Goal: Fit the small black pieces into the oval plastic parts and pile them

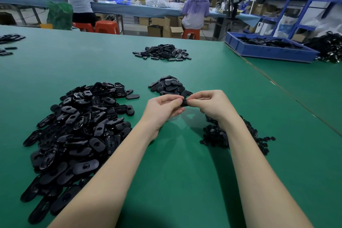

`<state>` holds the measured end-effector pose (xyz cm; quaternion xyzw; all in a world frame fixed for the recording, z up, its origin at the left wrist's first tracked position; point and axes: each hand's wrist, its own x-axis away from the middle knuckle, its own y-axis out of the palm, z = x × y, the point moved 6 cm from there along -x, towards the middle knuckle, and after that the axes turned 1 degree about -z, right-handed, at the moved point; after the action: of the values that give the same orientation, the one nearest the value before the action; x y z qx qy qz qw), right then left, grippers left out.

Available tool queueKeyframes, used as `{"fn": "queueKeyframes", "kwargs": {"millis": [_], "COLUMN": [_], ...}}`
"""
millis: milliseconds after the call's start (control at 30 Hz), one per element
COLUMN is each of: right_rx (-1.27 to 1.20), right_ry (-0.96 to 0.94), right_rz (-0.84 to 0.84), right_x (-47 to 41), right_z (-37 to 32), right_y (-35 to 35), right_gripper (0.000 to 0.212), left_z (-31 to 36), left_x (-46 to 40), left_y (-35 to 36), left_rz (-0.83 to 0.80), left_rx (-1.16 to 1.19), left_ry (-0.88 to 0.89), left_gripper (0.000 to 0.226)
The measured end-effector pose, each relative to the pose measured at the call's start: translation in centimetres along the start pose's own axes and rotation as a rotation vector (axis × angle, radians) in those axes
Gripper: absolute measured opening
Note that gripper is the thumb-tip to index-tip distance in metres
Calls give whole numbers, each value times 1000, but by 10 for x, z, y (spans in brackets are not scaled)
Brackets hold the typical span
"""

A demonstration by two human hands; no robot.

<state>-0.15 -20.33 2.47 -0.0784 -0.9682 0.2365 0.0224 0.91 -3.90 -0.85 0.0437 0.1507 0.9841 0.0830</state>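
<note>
Oval part (184,102) is up off the table, pinched between both hands at centre frame. Mostly hidden by fingertips, only a dark sliver shows between them. Can't tell if a small black piece is seated in it.

L hand (163,110): fingers curled, thumb + forefinger tips clamped on the part's left end. R hand (209,103): same, fingers curled in, tips pinching the right end. Both hands meet at the part, hovering above the green table (175,172), shadow right under them.

Just behind the hands: small pile of oval parts (169,85), nearest pcs almost touching the R fingertips in view. Left of L forearm: big loose heap of oval parts w/ holes (79,129). Under/right of R forearm: heap of small black pieces (216,135), partly hidden by the arm.

Further back, mid-table: another pile (162,52). Far right: blue bin (268,50) w/ black parts. Bkgd: two people seated on red stools at a long bench.
</note>
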Motion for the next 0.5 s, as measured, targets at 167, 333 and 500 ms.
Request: {"fn": "queueKeyframes", "kwargs": {"millis": [167,333,500], "right_rx": [-41,-100,-87], "right_ry": [43,111,150], "right_rz": [-3,-13,-60], "right_x": [0,-1,1], "right_z": [2,8,11], "right_y": [0,1,5], "right_gripper": [8,11,17], "left_z": [0,1,3], "left_x": [0,1,3], "left_y": [0,0,-1], "left_rz": [-6,-7,-9], "left_rx": [5,-23,-142], "left_ry": [5,8,15], "left_gripper": [10,10,12]}}
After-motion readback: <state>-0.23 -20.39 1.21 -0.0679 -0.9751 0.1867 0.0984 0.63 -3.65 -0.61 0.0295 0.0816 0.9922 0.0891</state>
